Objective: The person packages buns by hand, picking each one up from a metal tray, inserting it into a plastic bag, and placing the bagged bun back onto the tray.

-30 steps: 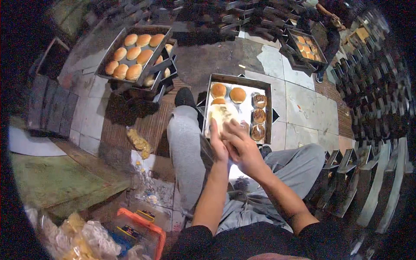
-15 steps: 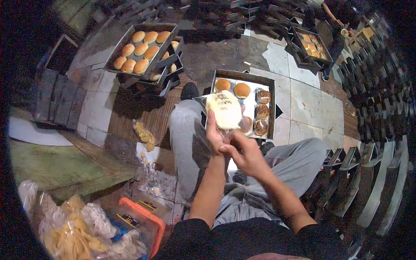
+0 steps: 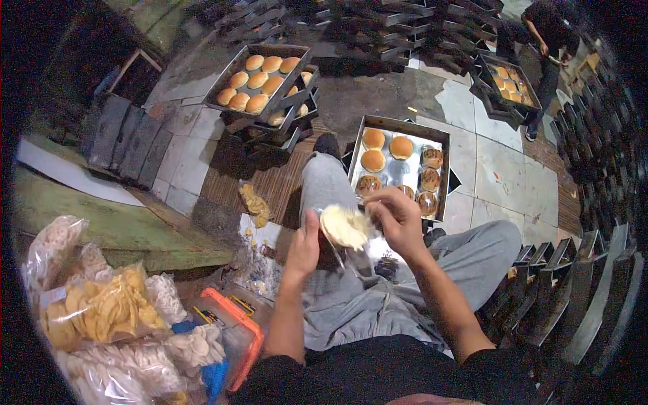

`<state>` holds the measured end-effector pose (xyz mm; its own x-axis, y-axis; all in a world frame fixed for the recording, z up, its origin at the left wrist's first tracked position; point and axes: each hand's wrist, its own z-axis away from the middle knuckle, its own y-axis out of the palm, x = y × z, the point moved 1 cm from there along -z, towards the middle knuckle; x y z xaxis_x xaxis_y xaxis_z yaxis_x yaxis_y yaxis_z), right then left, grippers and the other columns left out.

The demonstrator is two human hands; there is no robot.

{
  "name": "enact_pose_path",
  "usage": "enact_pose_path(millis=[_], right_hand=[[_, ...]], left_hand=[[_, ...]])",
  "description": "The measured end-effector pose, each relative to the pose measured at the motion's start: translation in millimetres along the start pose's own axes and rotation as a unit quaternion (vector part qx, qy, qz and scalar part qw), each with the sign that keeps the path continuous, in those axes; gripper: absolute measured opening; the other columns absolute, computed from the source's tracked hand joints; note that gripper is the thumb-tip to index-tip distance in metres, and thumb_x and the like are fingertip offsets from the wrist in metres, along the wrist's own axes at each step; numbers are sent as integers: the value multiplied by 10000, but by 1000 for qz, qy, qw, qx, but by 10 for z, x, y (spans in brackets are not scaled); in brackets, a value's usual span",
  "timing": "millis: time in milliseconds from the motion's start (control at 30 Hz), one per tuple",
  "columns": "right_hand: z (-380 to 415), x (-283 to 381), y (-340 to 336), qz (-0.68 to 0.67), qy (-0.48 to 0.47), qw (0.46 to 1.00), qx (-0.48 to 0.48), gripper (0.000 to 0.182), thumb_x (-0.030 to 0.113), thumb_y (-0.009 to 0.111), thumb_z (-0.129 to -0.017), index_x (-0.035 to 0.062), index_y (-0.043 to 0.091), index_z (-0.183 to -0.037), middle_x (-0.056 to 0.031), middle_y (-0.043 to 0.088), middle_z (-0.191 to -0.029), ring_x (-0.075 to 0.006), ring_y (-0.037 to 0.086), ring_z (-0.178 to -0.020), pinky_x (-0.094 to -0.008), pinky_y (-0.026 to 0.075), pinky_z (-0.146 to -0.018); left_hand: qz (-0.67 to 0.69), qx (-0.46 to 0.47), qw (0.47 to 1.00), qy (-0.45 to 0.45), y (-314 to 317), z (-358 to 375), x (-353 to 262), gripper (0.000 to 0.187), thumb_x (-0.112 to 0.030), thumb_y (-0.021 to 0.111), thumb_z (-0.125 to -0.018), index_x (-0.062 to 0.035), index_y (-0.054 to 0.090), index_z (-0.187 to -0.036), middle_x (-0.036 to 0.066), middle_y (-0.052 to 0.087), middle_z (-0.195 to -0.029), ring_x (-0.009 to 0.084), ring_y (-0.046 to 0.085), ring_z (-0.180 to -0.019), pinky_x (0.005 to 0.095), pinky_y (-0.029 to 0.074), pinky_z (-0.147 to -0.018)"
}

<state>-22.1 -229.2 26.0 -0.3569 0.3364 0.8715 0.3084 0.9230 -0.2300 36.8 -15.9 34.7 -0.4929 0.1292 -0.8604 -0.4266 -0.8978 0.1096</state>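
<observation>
My left hand (image 3: pixel 305 251) holds a bun in clear plastic (image 3: pixel 344 227) over my lap, its thumb upright along the left side and its fingers behind. At the right side of the wrapper my right hand (image 3: pixel 397 219) is closed in a pinch. The bun's face looks pale and slightly blurred. Just beyond my hands a metal tray (image 3: pixel 445 172) lies on the floor, holding bare golden buns (image 3: pixel 373 160) at its left and top and several dark-patterned, wrapped buns (image 3: pixel 430 179) mainly down its right side.
Stacked trays of buns (image 3: pixel 260 84) stand at the upper left. Another bun tray (image 3: pixel 509 84) is at the upper right, near a person (image 3: pixel 547 47). Bags of yellow and white wrappers (image 3: pixel 111 304) and an orange-edged box (image 3: pixel 233 314) lie lower left. Metal trays (image 3: pixel 587 283) line the right.
The wrapped bun has come down toward my lap and changed angle. My hands have moved apart, the left toward the left. The camera view has shifted, and more of the tray shows.
</observation>
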Motion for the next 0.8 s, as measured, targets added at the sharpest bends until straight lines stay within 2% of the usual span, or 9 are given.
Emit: enact_pose_path(millis=[33, 67, 133, 233, 333, 400, 600, 733, 800], right_hand=[[-32, -11, 54, -93, 91, 991, -33, 154, 54, 685, -929, -13, 686, -1068, -102, 699, -940, -170, 687, -842, -311, 555, -778], [-27, -24, 108, -184, 184, 963, -63, 133, 69, 662, -960, -18, 683, -1058, -91, 702, -934, -162, 688, -849, -308, 552, -783], [-14, -173, 214, -207, 167, 964, 10, 157, 108, 585, -1029, -15, 662, -1086, -92, 722, -980, -169, 706, -923, -314, 550, -825], [249, -427, 537, -303, 170, 937, -38, 244, 193, 538, -1068, -34, 626, -1086, -157, 736, -1068, -198, 705, -965, -328, 558, -870], [465, -700, 745, -488, 300, 794, -202, 309, 298, 503, -1080, 3, 568, -1146, -230, 724, -1052, -273, 706, -990, -390, 555, -923], [458, -741, 643, -506, 360, 758, -202, 363, 369, 504, -1067, 18, 558, -1142, -222, 724, -1029, -301, 709, -963, -422, 564, -887], [526, -967, 576, -648, 370, 649, -147, 280, 308, 564, -1044, 33, 585, -1087, -173, 698, -924, -333, 704, -943, -468, 581, -884], [362, -693, 76, -522, 402, 744, -107, 405, 366, 519, -1065, 36, 600, -845, -158, 674, -871, -287, 674, -832, -446, 580, -826], [391, -747, -216, -384, 366, 844, -81, 444, 389, 528, -1064, 27, 611, -820, -117, 665, -830, -188, 590, -747, -343, 499, -693]], left_hand=[[-268, -12, 958, -101, -126, 71, -120, 619, -544, 454, -1049, -15, 515, -1365, 184, 661, -1209, 269, 704, -942, 433, 548, -904], [-268, -13, 958, -102, -104, 86, -139, 619, -544, 454, -1049, -15, 515, -1365, 184, 661, -1209, 269, 704, -942, 433, 548, -904], [-420, -218, 863, 178, 13, 154, -150, 486, -412, 583, -1021, 16, 554, -1251, 206, 660, -1121, 308, 687, -821, 438, 544, -827], [-373, -211, 853, 297, 126, 106, -63, 267, -210, 654, -959, -26, 609, -1147, 190, 656, -1109, 341, 652, -922, 434, 514, -844], [-427, -108, 786, 434, 258, 144, -59, 275, -75, 646, -880, -66, 626, -1153, 138, 647, -1152, 335, 606, -1097, 437, 470, -954], [-439, 168, 767, 437, 340, 186, 42, 372, -28, 662, -808, -70, 625, -1176, 137, 647, -1188, 337, 595, -1163, 472, 426, -1049], [-626, 230, 582, 466, 462, 241, 364, 304, -119, 685, -814, -125, 682, -1118, 95, 662, -1176, 274, 565, -1228, 493, 287, -1138], [-595, 247, 644, 414, 202, -56, 265, 274, -154, 712, -841, -105, 687, -1110, 79, 659, -1178, 275, 569, -1216, 469, 306, -1130], [-451, 175, 791, 376, 40, -152, 54, 248, -157, 712, -890, -78, 676, -1122, 96, 671, -1151, 303, 598, -1162, 446, 376, -1086]])
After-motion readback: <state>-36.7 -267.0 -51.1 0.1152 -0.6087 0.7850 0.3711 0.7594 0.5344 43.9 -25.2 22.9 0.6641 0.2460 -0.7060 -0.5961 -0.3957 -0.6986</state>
